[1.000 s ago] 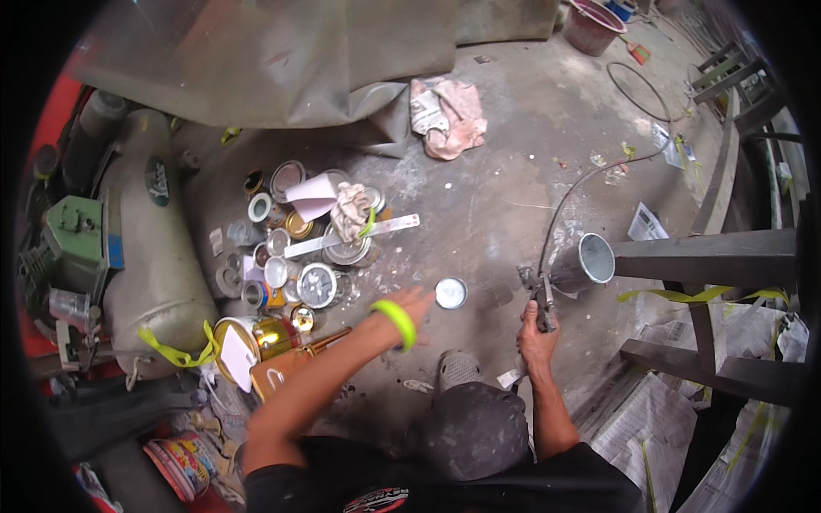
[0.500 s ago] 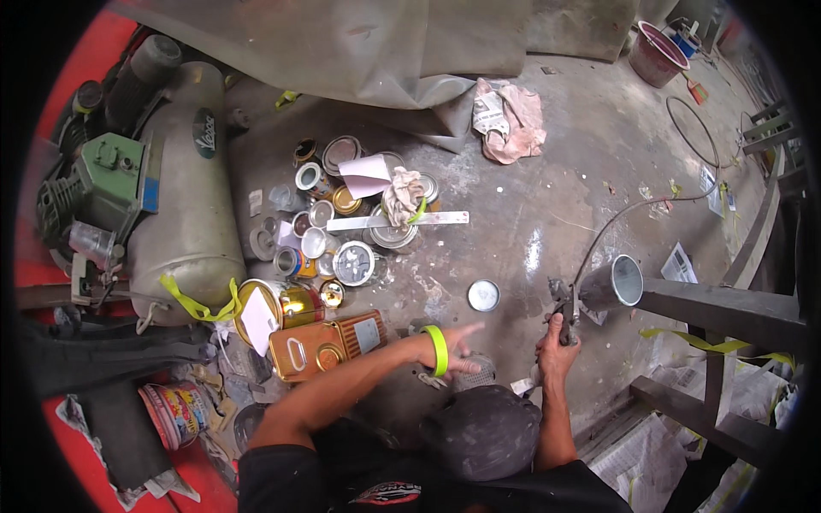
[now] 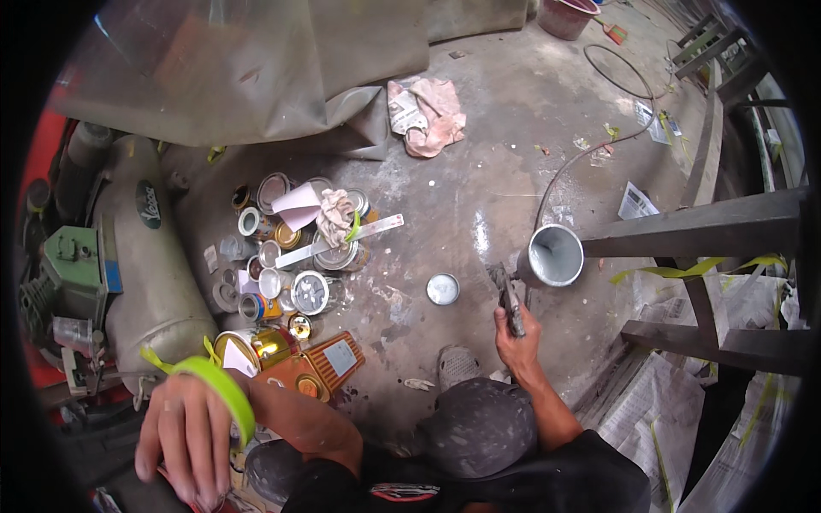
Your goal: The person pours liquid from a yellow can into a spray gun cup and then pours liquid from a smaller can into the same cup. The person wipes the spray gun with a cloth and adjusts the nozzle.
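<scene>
My right hand [image 3: 520,335] is wrapped round the handle of a spray gun [image 3: 510,301]. A grey metal cup [image 3: 556,258] with an open mouth is on the gun, and its hose [image 3: 560,171] trails away to the far right. At the lower left, close up, my left hand [image 3: 188,436] hangs with its fingers long and bent downward, the thumb apart. Nothing shows in it, though the fingertips lie near the picture's lower edge. A lime band [image 3: 224,395] circles that wrist. On the floor between the arms lies a round lid [image 3: 442,289] with grey paint.
Several paint cans [image 3: 310,292] crowd the floor at left, under a white straight strip [image 3: 376,227] and a crumpled rag [image 3: 335,217]. An orange rectangular tin [image 3: 295,376] stands nearer. Beyond is an air compressor tank [image 3: 154,248]. Dark beams [image 3: 701,229] rise at right; a red bucket [image 3: 564,19] stands far off.
My left hand has swung from the middle to the lower left, closer in. My right hand has moved left with the spray gun. The whole view has shifted.
</scene>
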Demonstrator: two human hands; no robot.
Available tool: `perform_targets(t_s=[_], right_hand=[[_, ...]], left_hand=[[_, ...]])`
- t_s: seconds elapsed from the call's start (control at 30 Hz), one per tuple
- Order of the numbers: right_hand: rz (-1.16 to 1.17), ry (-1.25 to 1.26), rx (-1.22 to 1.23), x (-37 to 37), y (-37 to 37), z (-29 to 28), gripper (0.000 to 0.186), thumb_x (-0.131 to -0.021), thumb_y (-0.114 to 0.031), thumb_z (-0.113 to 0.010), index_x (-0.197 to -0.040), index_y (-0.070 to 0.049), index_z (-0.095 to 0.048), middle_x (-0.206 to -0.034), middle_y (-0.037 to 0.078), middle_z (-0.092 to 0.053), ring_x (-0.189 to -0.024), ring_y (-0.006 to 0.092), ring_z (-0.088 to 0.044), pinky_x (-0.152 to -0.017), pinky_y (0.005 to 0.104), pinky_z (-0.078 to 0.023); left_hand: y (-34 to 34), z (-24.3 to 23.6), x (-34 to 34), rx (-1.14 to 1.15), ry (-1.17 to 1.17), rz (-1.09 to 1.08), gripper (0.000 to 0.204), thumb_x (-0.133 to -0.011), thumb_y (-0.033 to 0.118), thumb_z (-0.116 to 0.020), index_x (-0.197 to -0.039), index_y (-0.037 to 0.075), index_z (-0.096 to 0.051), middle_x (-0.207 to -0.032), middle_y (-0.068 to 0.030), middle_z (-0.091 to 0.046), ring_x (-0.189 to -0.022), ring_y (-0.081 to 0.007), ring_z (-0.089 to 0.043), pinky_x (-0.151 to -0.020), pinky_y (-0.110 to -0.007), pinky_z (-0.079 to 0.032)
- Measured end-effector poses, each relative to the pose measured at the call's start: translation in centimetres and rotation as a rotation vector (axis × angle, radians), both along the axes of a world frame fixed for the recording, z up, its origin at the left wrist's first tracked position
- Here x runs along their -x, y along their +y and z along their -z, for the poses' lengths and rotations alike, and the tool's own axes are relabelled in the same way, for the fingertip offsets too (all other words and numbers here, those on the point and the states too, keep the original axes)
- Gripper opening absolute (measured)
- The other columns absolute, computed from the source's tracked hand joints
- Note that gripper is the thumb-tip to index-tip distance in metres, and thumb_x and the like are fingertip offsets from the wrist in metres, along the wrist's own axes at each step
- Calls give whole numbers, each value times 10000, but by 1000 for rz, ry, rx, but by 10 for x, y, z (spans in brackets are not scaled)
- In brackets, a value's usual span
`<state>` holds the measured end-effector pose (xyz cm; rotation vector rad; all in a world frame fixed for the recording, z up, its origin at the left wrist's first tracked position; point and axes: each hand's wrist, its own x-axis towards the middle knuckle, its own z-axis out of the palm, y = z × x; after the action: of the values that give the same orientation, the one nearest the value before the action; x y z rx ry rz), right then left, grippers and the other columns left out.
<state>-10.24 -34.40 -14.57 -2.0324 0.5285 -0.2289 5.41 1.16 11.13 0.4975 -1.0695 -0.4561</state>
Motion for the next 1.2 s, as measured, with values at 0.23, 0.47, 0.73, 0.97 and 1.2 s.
perform_targets(t_s=[0.23,0.47,0.73,0.97,1.2], right_hand=[[-156,37,31,34,10,-1,416,-894,-215,-709,-1226,14,-608,-936,196,-670,-843,336,-685,-745,385,-524],[-68,-55,110,30,29,2,448,-907,-245,-697,-1262,3,-585,-946,205,-660,-848,356,-665,-747,400,-514],[-45,38,42,37,23,3,441,-900,-220,-707,-1261,2,-586,-968,207,-671,-883,358,-679,-759,385,-517],[-40,83,80,35,24,7,411,-891,-232,-710,-1225,-15,-609,-956,210,-674,-877,380,-673,-751,408,-520],[-178,70,161,17,40,0,407,-862,-247,-721,-1189,-26,-620,-942,248,-661,-875,433,-649,-740,478,-515]], left_hand=[[-47,8,12,371,356,41,300,-919,0,-597,-1213,-44,-558,-1091,-201,-633,-843,-261,-690,-614,-424,-636],[-163,267,-19,-1303,-327,-915,795,-795,271,-794,-1449,60,-395,-1406,-221,-488,-1307,-344,-473,-1090,-437,-381],[-200,383,55,-1874,-854,-720,870,-711,318,-838,-1449,147,-410,-1462,-210,-409,-1356,-441,-358,-1093,-584,-324],[-195,314,24,-1387,45,-1009,656,-749,315,-833,-1270,62,-526,-1270,-206,-550,-1164,-385,-538,-992,-460,-442],[-214,170,36,-945,-127,-1124,602,-665,302,-912,-1015,43,-496,-1220,-205,-617,-1121,-361,-613,-962,-454,-478]])
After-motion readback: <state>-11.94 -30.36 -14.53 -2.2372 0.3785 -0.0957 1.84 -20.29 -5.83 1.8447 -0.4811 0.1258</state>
